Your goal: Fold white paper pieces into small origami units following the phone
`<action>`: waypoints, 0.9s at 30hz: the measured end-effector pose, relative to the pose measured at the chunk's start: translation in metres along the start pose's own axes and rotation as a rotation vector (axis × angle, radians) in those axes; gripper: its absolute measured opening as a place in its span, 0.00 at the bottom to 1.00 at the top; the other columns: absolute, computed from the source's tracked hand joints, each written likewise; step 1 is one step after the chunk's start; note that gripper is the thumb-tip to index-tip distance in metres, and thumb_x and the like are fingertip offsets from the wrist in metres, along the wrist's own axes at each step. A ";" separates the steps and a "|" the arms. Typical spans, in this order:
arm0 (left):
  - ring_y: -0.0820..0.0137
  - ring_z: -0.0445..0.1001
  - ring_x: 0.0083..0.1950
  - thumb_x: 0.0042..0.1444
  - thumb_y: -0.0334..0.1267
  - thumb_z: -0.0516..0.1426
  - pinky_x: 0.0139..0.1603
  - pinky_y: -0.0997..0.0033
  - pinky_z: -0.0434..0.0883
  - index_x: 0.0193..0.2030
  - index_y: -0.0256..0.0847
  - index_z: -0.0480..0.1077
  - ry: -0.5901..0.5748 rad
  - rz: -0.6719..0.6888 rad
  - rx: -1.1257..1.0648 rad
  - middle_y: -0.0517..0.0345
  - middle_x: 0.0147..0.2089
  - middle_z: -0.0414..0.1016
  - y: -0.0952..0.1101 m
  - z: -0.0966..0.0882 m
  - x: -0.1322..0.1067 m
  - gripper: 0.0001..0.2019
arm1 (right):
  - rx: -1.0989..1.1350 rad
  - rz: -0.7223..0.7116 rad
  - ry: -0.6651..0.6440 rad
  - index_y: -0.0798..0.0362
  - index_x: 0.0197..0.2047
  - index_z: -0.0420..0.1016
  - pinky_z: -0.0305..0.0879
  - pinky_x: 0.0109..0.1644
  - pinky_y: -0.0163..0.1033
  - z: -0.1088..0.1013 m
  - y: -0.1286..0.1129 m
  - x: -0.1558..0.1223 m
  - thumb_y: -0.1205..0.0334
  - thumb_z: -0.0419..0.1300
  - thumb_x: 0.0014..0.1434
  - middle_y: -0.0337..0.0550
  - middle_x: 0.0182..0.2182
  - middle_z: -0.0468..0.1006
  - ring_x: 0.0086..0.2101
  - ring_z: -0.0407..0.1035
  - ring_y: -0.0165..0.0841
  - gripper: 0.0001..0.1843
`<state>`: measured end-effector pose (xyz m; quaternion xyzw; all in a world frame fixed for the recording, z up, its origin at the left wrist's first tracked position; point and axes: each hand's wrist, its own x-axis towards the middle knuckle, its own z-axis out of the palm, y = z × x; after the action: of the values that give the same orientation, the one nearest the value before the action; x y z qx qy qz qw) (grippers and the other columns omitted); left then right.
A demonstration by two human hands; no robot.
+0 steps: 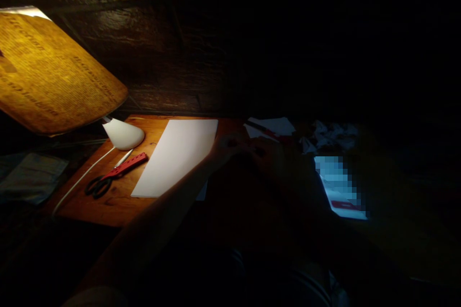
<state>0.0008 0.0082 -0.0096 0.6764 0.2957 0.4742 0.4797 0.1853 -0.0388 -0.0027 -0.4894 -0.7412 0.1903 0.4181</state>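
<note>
My left hand (227, 146) is in dim light just past the right edge of a stack of white paper (176, 158), fingers curled into a pinch. Close against it, deep in shadow, my right hand (262, 147) is closed too, its fingertips meeting the left ones. Whatever lies between the fingers is too dark to make out. Behind the hands are some smaller white paper pieces (284, 126), with a dark and red long object (261, 129) across them. Several crumpled or folded white paper shapes (333, 135) lie farther right.
A lit lamp with a printed yellow shade (61, 72) and white base (124, 135) stands at the left on the wooden table (104, 211). Near it lie black-handled scissors with a red blade cover (122, 168) and a white pen (124, 157). A glowing screen (338, 187) is at right.
</note>
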 end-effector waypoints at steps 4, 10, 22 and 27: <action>0.71 0.72 0.33 0.47 0.50 0.75 0.36 0.70 0.69 0.24 0.39 0.77 0.035 -0.079 -0.073 0.58 0.29 0.74 -0.001 0.001 -0.001 0.18 | 0.042 0.054 -0.007 0.50 0.36 0.83 0.69 0.44 0.41 -0.006 -0.009 0.000 0.62 0.63 0.64 0.43 0.37 0.86 0.37 0.78 0.37 0.07; 0.73 0.71 0.33 0.49 0.49 0.72 0.37 0.71 0.68 0.26 0.39 0.77 0.133 -0.159 -0.171 0.61 0.29 0.74 -0.012 0.001 0.001 0.16 | 0.223 0.279 -0.005 0.49 0.35 0.83 0.71 0.39 0.41 -0.011 -0.016 0.004 0.59 0.66 0.59 0.41 0.32 0.85 0.34 0.77 0.39 0.05; 0.70 0.68 0.35 0.49 0.46 0.68 0.39 0.70 0.64 0.26 0.39 0.73 0.029 -0.154 -0.067 0.60 0.31 0.72 -0.006 0.000 0.002 0.14 | 0.324 0.418 0.008 0.48 0.26 0.76 0.67 0.32 0.41 -0.008 -0.003 0.009 0.53 0.67 0.56 0.41 0.26 0.79 0.32 0.72 0.40 0.12; 0.71 0.65 0.33 0.52 0.48 0.66 0.37 0.70 0.62 0.27 0.40 0.71 -0.071 -0.150 -0.028 0.62 0.28 0.68 -0.003 0.001 0.001 0.15 | 0.292 0.388 -0.022 0.48 0.24 0.76 0.65 0.28 0.40 -0.016 -0.012 0.008 0.49 0.69 0.55 0.40 0.23 0.77 0.28 0.70 0.39 0.15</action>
<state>0.0025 0.0093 -0.0122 0.6622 0.3216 0.4166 0.5334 0.1900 -0.0394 0.0177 -0.5551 -0.6024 0.3774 0.4320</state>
